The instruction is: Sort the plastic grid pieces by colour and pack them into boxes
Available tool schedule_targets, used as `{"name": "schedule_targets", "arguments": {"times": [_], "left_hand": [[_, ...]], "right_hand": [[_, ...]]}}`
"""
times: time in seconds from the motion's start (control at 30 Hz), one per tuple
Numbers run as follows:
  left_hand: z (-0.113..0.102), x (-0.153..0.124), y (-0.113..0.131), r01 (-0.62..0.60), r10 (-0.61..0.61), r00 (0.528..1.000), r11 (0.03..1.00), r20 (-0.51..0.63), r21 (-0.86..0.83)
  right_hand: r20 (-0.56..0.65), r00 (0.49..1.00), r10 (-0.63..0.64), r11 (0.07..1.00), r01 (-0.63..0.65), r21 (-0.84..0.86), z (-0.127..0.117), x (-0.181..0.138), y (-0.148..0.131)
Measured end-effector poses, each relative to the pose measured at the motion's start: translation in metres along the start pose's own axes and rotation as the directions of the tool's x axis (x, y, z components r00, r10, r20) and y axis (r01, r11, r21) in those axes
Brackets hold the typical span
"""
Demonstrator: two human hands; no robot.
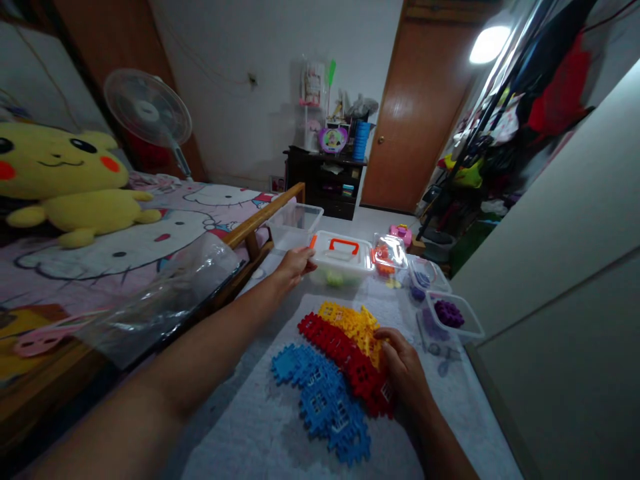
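Observation:
My left hand (295,265) reaches far forward and grips the left edge of a clear plastic box (341,267) with a white lid and an orange handle. My right hand (404,372) rests with curled fingers on a pile of flat interlocking plastic tiles lying on a pale cloth (260,427). The pile has yellow tiles (353,322) at the back, red tiles (340,350) in the middle and blue tiles (320,397) nearest me. The fingertips press the red and yellow pieces.
Small clear tubs stand at the right: one with purple pieces (453,315), one with orange pieces (387,255), another open tub (424,272). A bed with a yellow plush toy (65,177) and a clear plastic bag (170,300) lies left. A grey wall (560,287) runs close on the right.

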State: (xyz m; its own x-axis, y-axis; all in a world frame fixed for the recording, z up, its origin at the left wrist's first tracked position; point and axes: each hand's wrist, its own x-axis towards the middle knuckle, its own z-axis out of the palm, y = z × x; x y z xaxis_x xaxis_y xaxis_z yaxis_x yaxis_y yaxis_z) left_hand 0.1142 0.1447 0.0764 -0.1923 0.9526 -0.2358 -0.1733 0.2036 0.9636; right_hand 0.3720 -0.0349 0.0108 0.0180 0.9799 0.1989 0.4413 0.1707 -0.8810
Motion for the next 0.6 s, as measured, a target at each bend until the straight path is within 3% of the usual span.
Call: {"name": "schedule_targets", "arguments": {"times": [0.17,0.3,0.47,0.6], "left_hand": [[-0.032,-0.048,-0.008,0.024,-0.024,0.999,0.999,0.030,-0.032],[-0.060,-0.073,-0.015,0.120,-0.120,0.989,0.993,0.084,0.005],[-0.075,-0.066,-0.007,0.152,-0.184,0.980,0.942,0.081,0.299],[-0.066,-0.049,-0.001,0.082,-0.095,0.995,0.927,0.017,0.366]], "right_hand": [[-0.079,0.995,0.060,0.998,-0.061,-0.009,-0.004,0.000,0.000],[-0.161,0.987,0.001,0.999,-0.007,-0.041,-0.006,0.009,-0.007],[-0.162,0.977,-0.142,0.971,0.106,-0.214,-0.006,0.057,-0.033],[-0.080,0.996,-0.050,0.916,0.014,-0.401,0.004,0.114,-0.053]]}}
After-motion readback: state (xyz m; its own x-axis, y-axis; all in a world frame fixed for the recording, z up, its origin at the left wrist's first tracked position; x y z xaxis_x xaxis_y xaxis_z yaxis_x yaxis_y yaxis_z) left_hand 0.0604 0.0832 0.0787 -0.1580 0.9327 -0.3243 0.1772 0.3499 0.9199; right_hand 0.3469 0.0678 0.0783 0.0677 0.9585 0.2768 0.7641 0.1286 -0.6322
